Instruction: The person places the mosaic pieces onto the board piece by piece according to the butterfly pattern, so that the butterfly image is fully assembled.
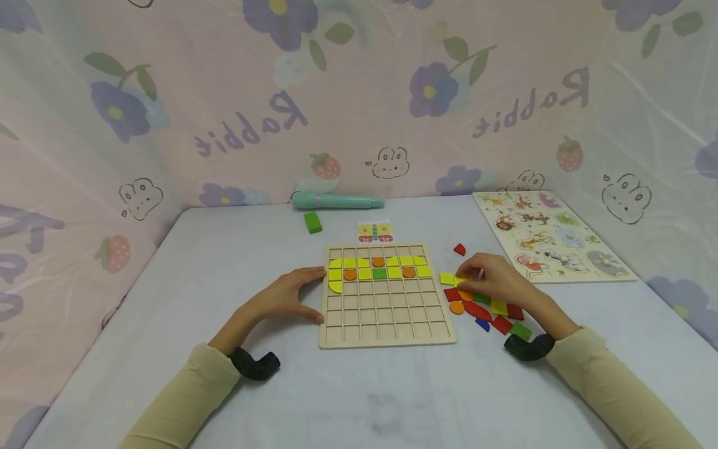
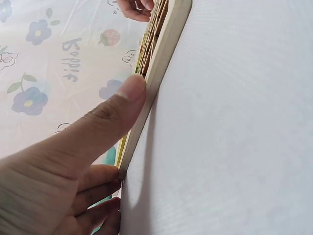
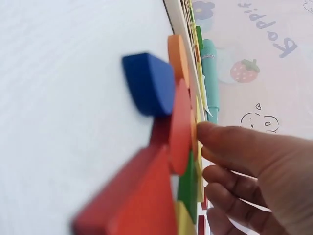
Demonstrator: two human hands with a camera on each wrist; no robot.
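Note:
A wooden grid board (image 1: 387, 318) lies on the table with yellow, orange and green pieces in its upper rows. My left hand (image 1: 286, 293) rests against its left edge, thumb near the lower corner and fingers higher up; in the left wrist view the thumb (image 2: 117, 107) presses the rim. Right of the board, my right hand (image 1: 493, 277) pinches a yellow square piece (image 1: 459, 282) between thumb and fingers, low over the loose pieces. Beneath and around it lie a red oval piece (image 1: 478, 312), an orange disc (image 1: 457, 307) and a blue piece (image 3: 149, 83).
A small butterfly pattern card (image 1: 375, 231) lies behind the board. Farther back are a green block (image 1: 313, 222) and a teal pen-like stick (image 1: 336, 201). An animal puzzle board (image 1: 552, 240) lies at the back right, and a red piece (image 1: 459, 249) sits apart from the pile.

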